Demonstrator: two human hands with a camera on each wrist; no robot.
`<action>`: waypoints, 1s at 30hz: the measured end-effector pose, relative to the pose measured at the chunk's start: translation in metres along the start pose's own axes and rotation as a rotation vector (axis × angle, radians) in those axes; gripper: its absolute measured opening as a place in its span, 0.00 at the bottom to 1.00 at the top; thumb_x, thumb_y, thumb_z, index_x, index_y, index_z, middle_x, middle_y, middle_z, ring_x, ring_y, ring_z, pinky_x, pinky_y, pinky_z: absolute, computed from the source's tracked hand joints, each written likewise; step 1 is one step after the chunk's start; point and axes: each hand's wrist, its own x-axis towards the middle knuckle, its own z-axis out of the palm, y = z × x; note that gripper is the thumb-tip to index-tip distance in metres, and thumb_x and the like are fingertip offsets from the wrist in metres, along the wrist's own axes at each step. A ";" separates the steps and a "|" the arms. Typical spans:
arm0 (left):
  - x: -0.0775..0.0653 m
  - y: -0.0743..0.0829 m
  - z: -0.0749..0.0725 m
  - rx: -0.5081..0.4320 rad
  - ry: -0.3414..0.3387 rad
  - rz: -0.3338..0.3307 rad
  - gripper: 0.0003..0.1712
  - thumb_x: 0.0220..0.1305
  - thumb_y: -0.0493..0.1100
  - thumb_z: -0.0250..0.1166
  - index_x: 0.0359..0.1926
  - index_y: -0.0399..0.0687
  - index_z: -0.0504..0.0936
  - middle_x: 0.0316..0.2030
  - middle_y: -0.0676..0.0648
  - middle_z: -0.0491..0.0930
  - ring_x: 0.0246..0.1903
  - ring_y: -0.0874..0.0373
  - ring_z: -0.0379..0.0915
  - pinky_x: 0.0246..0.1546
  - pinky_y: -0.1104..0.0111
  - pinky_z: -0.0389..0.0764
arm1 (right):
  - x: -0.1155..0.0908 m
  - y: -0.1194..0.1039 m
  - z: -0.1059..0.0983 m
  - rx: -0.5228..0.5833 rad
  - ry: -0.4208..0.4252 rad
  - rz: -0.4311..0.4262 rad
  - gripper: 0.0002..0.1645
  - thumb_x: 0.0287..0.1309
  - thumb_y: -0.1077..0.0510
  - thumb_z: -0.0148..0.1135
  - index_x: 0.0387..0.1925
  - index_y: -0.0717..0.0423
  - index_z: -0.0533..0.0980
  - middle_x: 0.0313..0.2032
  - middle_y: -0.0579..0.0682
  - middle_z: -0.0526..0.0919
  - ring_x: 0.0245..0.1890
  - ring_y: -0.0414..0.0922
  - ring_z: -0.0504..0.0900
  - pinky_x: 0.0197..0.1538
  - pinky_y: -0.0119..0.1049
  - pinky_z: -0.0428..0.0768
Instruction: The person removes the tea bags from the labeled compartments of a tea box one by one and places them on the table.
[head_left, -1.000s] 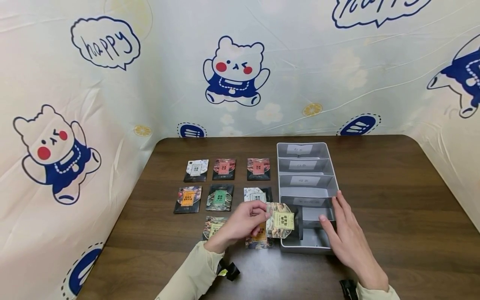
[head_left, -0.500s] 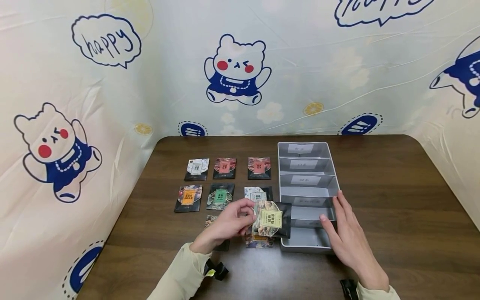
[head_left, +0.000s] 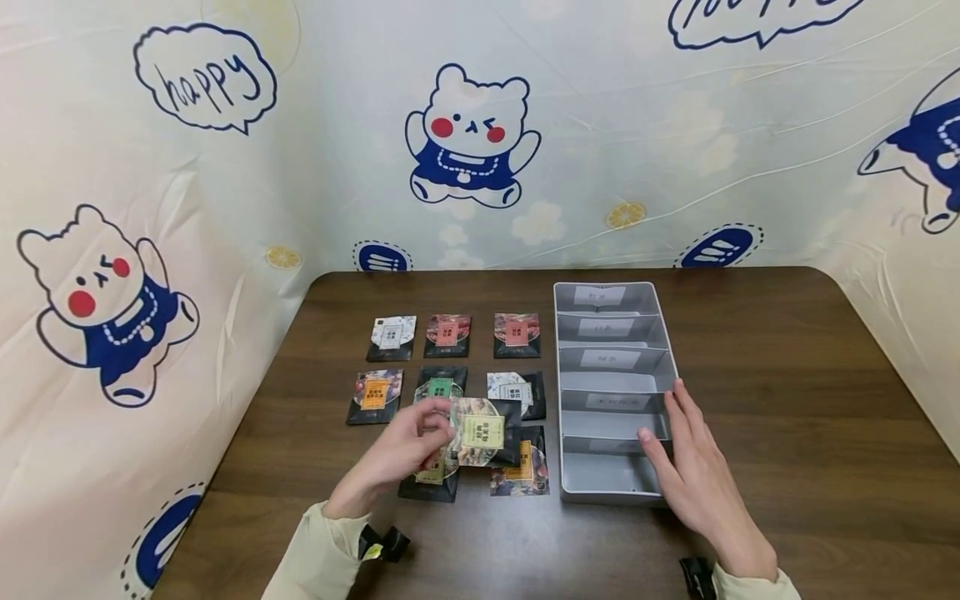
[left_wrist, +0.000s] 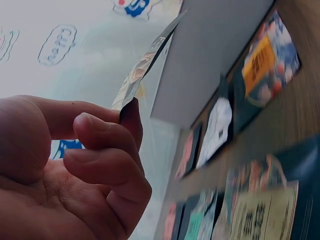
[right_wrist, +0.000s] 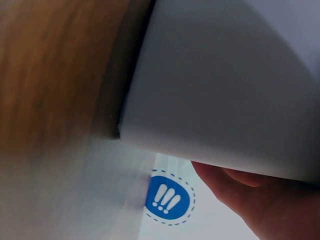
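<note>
My left hand [head_left: 397, 454] pinches a flat tea sachet [head_left: 483, 433] by its left edge, black with a pale yellow-green label. It hovers over the sachets on the table, left of the box, partly covering several. From the left wrist view the held sachet [left_wrist: 150, 60] is seen nearly edge-on between thumb and finger. My right hand [head_left: 697, 483] rests on the right rim of a grey divided box [head_left: 618, 500], fingers extended. The right wrist view is mostly filled by the outer wall of the box [right_wrist: 215, 90], with the right hand [right_wrist: 270, 205] against its edge.
Sachets lie in loose rows left of the box: a white one [head_left: 391, 337], red ones [head_left: 447, 336], orange ones [head_left: 373, 396], a green one [head_left: 440, 382] and another yellow-green one [head_left: 431, 483]. White labels [head_left: 606, 327] mark the box's dividers. A printed curtain [head_left: 465, 242] hangs behind the table.
My left hand has carried the yellow-green sachet leftward, from over the box's front left edge to above the sachets on the table. The right hand has stayed on the box.
</note>
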 end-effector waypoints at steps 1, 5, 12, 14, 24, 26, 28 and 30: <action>-0.002 -0.001 -0.003 0.008 0.014 0.004 0.19 0.66 0.33 0.56 0.57 0.33 0.67 0.25 0.48 0.75 0.13 0.65 0.61 0.14 0.73 0.63 | 0.000 0.000 0.000 0.002 0.002 -0.002 0.39 0.69 0.48 0.53 0.70 0.69 0.55 0.74 0.60 0.50 0.69 0.65 0.58 0.58 0.62 0.63; -0.010 -0.006 -0.016 0.025 0.064 0.010 0.19 0.67 0.34 0.56 0.57 0.31 0.67 0.23 0.47 0.72 0.13 0.64 0.62 0.14 0.72 0.64 | 0.000 -0.001 0.000 0.008 0.011 -0.008 0.39 0.69 0.49 0.53 0.70 0.70 0.55 0.74 0.61 0.50 0.69 0.65 0.58 0.59 0.62 0.62; -0.022 -0.014 -0.033 0.034 0.147 -0.036 0.20 0.68 0.33 0.54 0.59 0.32 0.66 0.21 0.49 0.70 0.14 0.63 0.62 0.15 0.71 0.63 | 0.002 -0.001 -0.001 0.015 0.009 -0.006 0.40 0.69 0.49 0.53 0.71 0.69 0.54 0.74 0.61 0.50 0.69 0.65 0.57 0.59 0.63 0.62; -0.027 -0.017 -0.037 0.039 0.168 -0.053 0.21 0.68 0.33 0.54 0.60 0.32 0.66 0.22 0.49 0.71 0.14 0.62 0.63 0.15 0.70 0.64 | 0.002 -0.001 0.000 0.015 0.006 -0.005 0.40 0.69 0.49 0.53 0.71 0.69 0.54 0.74 0.61 0.50 0.69 0.65 0.57 0.59 0.63 0.62; -0.052 -0.040 -0.062 0.032 0.269 -0.126 0.19 0.68 0.32 0.54 0.59 0.36 0.67 0.25 0.48 0.73 0.16 0.61 0.63 0.15 0.70 0.64 | 0.001 -0.001 0.000 0.024 -0.006 0.006 0.40 0.69 0.48 0.52 0.70 0.70 0.54 0.75 0.61 0.49 0.70 0.65 0.55 0.59 0.63 0.61; -0.058 -0.044 -0.068 0.036 0.289 -0.142 0.19 0.68 0.32 0.54 0.59 0.37 0.68 0.25 0.49 0.73 0.17 0.61 0.63 0.16 0.70 0.65 | 0.000 -0.001 0.000 0.024 -0.007 0.009 0.40 0.69 0.48 0.52 0.70 0.70 0.54 0.75 0.61 0.48 0.70 0.65 0.55 0.59 0.64 0.61; -0.063 -0.048 -0.074 0.040 0.305 -0.154 0.19 0.68 0.33 0.54 0.59 0.38 0.68 0.26 0.51 0.74 0.17 0.61 0.63 0.16 0.70 0.65 | 0.000 -0.001 0.000 0.023 -0.006 0.009 0.40 0.69 0.48 0.52 0.70 0.70 0.54 0.75 0.61 0.48 0.70 0.65 0.55 0.59 0.64 0.61; -0.069 -0.052 -0.080 0.038 0.319 -0.155 0.19 0.69 0.33 0.54 0.59 0.37 0.68 0.26 0.52 0.75 0.17 0.62 0.63 0.16 0.70 0.65 | 0.000 -0.001 0.000 0.019 -0.004 0.009 0.40 0.69 0.48 0.52 0.70 0.70 0.54 0.74 0.61 0.49 0.70 0.65 0.56 0.59 0.63 0.61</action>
